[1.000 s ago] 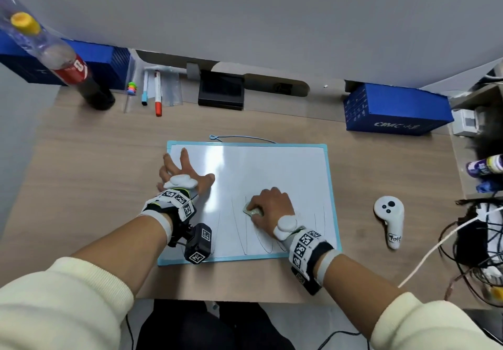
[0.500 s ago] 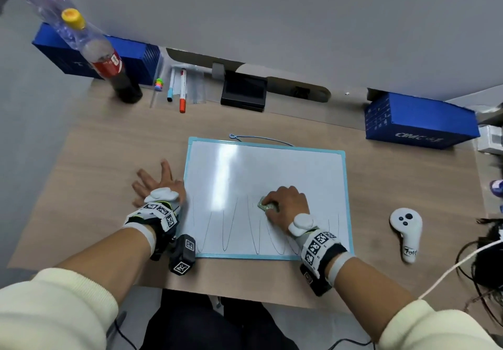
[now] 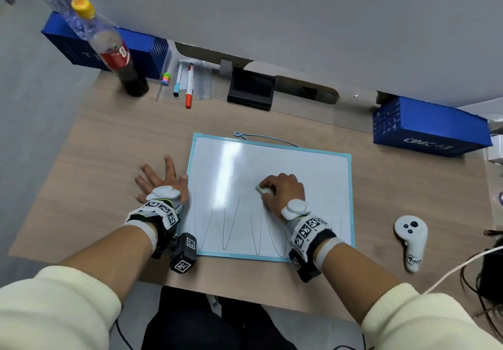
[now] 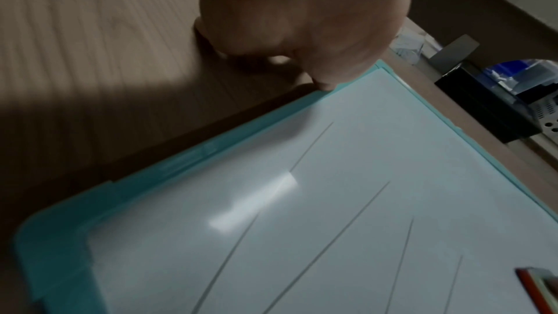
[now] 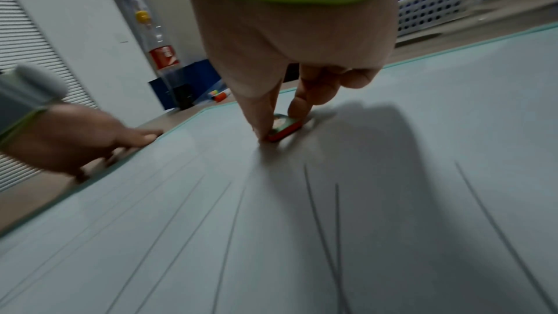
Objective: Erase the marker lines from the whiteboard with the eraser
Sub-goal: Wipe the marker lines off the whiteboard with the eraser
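Note:
A teal-framed whiteboard (image 3: 299,164) lies flat on the desk in front of me. Thin zigzag marker lines (image 3: 224,247) cross its lower half, and its upper half is bare. My right hand (image 3: 281,191) pinches a small eraser (image 3: 263,190) between thumb and fingers and presses it on the board near the middle, at the tops of the lines. The right wrist view shows the eraser (image 5: 285,129) with a red edge under the fingertips. My left hand (image 3: 160,180) lies flat on the desk with fingers spread, thumb against the board's left frame (image 4: 211,149).
Along the back stand a cola bottle (image 3: 119,61), loose markers (image 3: 189,88), a black device (image 3: 251,88) and two blue boxes (image 3: 430,129). A white controller (image 3: 411,240) lies right of the board, with cables (image 3: 462,268) beyond it.
My left hand has slid off the board's left part onto the desk beside its frame. The right hand has carried the eraser slightly up the board.

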The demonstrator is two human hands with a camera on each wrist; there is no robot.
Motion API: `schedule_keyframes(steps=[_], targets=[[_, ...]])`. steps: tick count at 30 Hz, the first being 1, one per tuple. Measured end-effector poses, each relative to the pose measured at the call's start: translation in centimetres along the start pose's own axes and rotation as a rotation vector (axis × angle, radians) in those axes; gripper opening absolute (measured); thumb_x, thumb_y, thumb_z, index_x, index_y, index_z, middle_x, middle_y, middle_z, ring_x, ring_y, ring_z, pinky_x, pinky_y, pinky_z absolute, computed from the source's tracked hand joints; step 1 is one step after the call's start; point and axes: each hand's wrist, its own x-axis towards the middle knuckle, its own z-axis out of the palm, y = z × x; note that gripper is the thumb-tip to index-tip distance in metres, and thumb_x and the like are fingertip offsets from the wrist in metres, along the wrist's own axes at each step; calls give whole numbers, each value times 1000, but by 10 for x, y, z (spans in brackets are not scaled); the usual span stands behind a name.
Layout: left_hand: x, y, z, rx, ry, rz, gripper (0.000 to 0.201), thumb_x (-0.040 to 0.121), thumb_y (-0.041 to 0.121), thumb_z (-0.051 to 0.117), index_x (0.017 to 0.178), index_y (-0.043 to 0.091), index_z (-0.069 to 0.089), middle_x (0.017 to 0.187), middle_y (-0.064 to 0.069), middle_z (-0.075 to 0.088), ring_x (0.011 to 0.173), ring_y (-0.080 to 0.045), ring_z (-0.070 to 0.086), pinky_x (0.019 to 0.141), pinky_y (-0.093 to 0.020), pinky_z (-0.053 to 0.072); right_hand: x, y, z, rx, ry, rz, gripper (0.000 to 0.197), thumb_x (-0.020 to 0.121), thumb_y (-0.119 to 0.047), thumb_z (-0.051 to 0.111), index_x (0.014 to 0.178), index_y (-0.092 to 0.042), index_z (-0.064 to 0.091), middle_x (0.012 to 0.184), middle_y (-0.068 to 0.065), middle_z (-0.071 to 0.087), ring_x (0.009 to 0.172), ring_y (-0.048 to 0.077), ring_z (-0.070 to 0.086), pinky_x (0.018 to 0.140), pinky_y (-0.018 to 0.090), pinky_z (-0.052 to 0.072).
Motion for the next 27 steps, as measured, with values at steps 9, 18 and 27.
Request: schedule_keyframes(steps=[9,18,27], targets=[[7,0,9,-12,37,-31,66,96,59,35,151,53,-1,163,-3,-16,149,-34,-14,113,-65,5,-18,-24,26,-30,-116,-170,18,75,-34,65,93,-33,68,88,-3,65,91,26,54,72,34,39],[4,-2,4,-27,-1,4,68,96,61,35,151,52,-4,163,-3,-20,149,-32,-17,114,-63,4,3,-35,22,56,27,-11,17,77,-30,64,94,-32,69,88,0,65,90,27,54,72,34,41],[-2,-19,-8,-3,6,33,78,91,60,49,152,49,2,163,-7,-17,149,-31,-11,114,-63,7,-1,-48,25,-15,80,91,18,77,-29,63,94,-33,69,89,2,66,89,29,55,73,36,45]])
